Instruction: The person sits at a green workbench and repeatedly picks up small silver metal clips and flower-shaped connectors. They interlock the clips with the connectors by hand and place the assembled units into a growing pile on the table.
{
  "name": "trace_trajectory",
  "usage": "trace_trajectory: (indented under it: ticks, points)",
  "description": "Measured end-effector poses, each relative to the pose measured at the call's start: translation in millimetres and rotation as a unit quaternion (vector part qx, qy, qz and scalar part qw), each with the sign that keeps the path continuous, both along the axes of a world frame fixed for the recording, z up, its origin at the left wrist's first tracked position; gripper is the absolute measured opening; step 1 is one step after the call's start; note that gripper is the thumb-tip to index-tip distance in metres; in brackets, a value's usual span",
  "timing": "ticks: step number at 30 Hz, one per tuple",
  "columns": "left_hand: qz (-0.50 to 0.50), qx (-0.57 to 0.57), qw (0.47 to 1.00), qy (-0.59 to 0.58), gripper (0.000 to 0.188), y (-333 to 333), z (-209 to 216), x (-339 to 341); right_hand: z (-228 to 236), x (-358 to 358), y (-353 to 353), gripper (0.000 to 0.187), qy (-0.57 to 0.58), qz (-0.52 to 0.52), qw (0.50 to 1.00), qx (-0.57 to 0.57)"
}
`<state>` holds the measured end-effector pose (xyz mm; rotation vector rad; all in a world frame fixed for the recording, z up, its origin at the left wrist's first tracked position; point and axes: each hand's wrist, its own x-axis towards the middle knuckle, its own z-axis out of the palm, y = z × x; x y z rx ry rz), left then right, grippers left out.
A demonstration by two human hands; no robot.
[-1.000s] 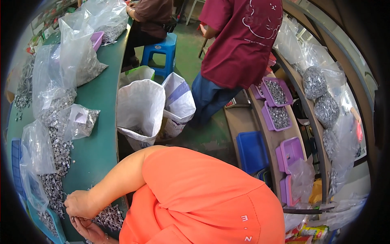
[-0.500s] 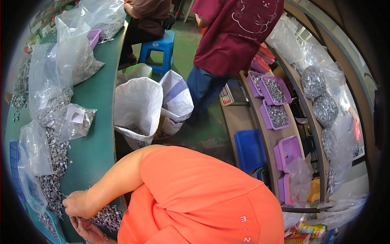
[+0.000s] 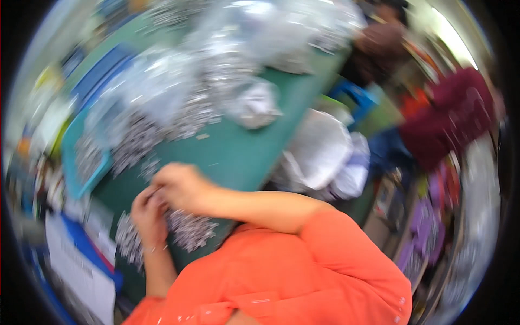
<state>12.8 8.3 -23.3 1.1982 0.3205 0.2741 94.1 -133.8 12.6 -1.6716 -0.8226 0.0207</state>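
Over the green table (image 3: 238, 154), my left hand (image 3: 150, 214) and my right hand (image 3: 183, 187) meet with their fingertips together. Both are closed in a pinch; whatever is between the fingers is too small and blurred to make out. Beneath and beside them lie a pile of small grey metal pieces (image 3: 189, 232) and a second heap (image 3: 129, 241) to the left of my left wrist. Farther back, a larger mound of small dark grey metal parts (image 3: 134, 142) spreads across the table. A turquoise tray (image 3: 70, 149) with similar pieces stands left of that mound.
Clear plastic bags (image 3: 162, 81) of metal parts line the table's far side, near a blue bin (image 3: 100, 73). White sacks (image 3: 319, 149) stand by the right edge. A person in a dark red shirt (image 3: 449, 119) is beyond them; another sits near a blue stool (image 3: 357, 100).
The whole view has swung to the left and blurred, so the table and my hands appear nearer the middle. My left hand shows more fully. Both hands remain close together.
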Motion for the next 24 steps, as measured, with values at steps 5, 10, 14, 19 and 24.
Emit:
trace_trajectory:
  ticks: [5,10,14,19,24]
  points:
    - [0.005,-0.059,0.998,-0.029,0.023,-4,7,0,9,-1,-1,0.013,0.061,0.038,0.997,-0.014]
    - [-0.008,-0.058,0.997,-0.057,0.022,4,2,2,0,9,8,0.016,0.242,0.07,0.967,-0.035]
    - [0.015,-0.094,0.992,-0.079,0.028,-1,7,-2,10,9,8,0.016,0.305,0.074,0.949,0.014]
    - [0.02,-0.083,0.995,-0.048,0.02,0,4,1,6,10,6,0.022,0.268,0.095,0.958,0.044]
    - [0.016,-0.061,0.996,-0.059,0.019,2,6,1,4,7,3,0.023,0.248,0.097,0.963,0.033]
